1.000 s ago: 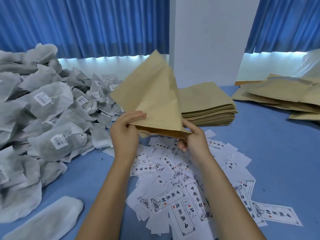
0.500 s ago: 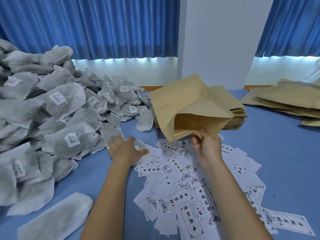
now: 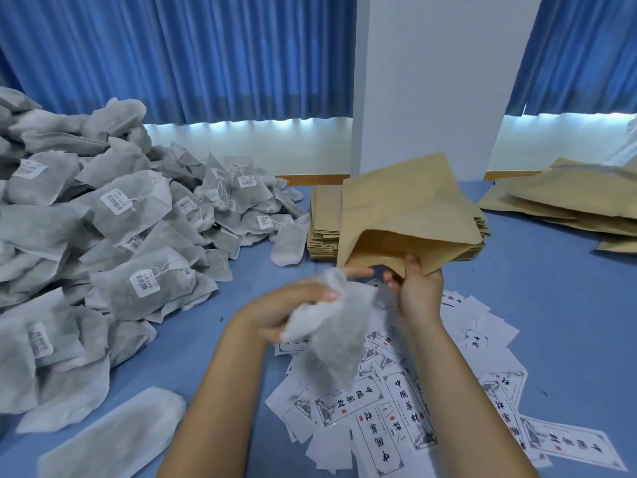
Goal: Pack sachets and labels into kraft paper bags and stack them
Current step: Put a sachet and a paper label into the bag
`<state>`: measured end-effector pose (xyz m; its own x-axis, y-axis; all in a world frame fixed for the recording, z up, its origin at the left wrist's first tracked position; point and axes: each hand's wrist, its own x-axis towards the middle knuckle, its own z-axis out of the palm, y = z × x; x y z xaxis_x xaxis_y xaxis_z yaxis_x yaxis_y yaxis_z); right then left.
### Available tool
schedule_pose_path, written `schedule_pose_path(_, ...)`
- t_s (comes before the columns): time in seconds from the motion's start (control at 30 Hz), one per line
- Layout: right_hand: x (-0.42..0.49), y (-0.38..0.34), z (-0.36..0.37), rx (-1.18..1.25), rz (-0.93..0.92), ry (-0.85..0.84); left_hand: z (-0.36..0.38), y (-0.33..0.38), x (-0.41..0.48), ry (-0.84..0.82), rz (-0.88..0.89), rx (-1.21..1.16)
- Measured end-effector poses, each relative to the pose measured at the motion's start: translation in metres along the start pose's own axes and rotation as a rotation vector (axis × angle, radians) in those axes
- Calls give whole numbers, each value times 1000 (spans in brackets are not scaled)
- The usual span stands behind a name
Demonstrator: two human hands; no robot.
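My right hand (image 3: 418, 288) pinches the lower lip of an open kraft paper bag (image 3: 406, 208), whose mouth faces me above the table. My left hand (image 3: 286, 308) grips a grey-white sachet (image 3: 336, 336) just below and left of the bag's mouth; the sachet hangs down, blurred by motion. White printed labels (image 3: 396, 408) lie scattered on the blue table (image 3: 551, 305) under both forearms.
A large heap of grey sachets (image 3: 103, 236) with barcode tags fills the left side. A stack of flat kraft bags (image 3: 324, 222) sits behind the held bag. More kraft bags (image 3: 568, 201) lie piled at the far right. A white pillar (image 3: 431, 81) stands behind.
My left hand left the bag, reached to the sachets at the left and now comes back holding a sachet near the bag's mouth. My right hand lowered the bag and holds it open.
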<state>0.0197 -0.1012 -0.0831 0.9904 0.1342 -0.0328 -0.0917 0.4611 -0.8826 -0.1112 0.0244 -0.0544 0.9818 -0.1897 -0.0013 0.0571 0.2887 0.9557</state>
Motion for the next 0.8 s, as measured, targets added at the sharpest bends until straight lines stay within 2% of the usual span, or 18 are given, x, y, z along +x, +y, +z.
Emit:
schedule_pose_path(0.07, -1, 5, -1, -126, 52, -28, 19, -2, 23, 112, -111, -44)
schedule_pose_path(0.1, -2, 6, -2, -197, 66, -43, 27, -1, 33, 157, -140, -167)
schedule_pose_path(0.2, 1, 5, -3, -184, 16, -8, 37, 8, 56, 109, -52, -666)
schedule_pose_path(0.27, 2, 2, -2, -172, -30, 29, 39, 17, 63, 131, -16, -835)
schedule_pose_path(0.37, -1, 9, -4, -83, 66, -24, 43, 23, 72, 237, -80, -698)
schedule_pose_path(0.43, -5, 19, -7, -219, 205, -129, 41, 23, 77, 324, -162, -496)
schedule_pose_path(0.47, -5, 22, -9, -293, 217, -131, 38, 25, 79, 360, -194, -425)
schedule_pose_path(0.5, -5, 21, -9, -327, 147, -89, 35, 27, 80, 385, -212, -394)
schedule_pose_path(0.57, -2, 14, -7, -382, -120, -29, 27, 35, 82, 411, -223, -410)
schedule_pose_path(0.63, -4, 8, -6, -431, -271, -66, 23, 42, 83, 410, -226, -417)
schedule_pose_path(0.7, -7, 7, -4, -388, -274, -97, 23, 46, 84, 424, -220, -362)
schedule_pose_path(0.8, -15, 6, 0, -320, -293, -120, 22, 48, 95, 534, -194, -174)
